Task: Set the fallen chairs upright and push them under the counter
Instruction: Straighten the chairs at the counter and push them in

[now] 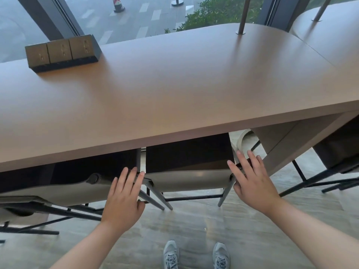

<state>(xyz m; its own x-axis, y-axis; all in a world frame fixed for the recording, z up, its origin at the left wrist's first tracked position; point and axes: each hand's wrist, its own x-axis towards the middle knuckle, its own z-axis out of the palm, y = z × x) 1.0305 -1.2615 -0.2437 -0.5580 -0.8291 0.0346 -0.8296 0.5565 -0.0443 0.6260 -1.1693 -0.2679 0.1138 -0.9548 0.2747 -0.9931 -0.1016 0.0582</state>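
Observation:
A chair with a pale grey backrest (191,180) and dark metal legs stands upright, its dark seat tucked beneath the long brown counter (174,90). My left hand (124,193) lies with straight fingers on the left top corner of the backrest frame. My right hand (252,175) rests flat with spread fingers on the right top corner. A second chair (64,191) of the same kind stands under the counter to the left, touching distance from my left hand.
A dark power-socket block (62,52) sits on the counter's far left. Thin metal posts (242,16) rise from the counter at the back. Another chair's dark legs (320,177) show at the right. My grey shoes (196,253) stand on the pale floor.

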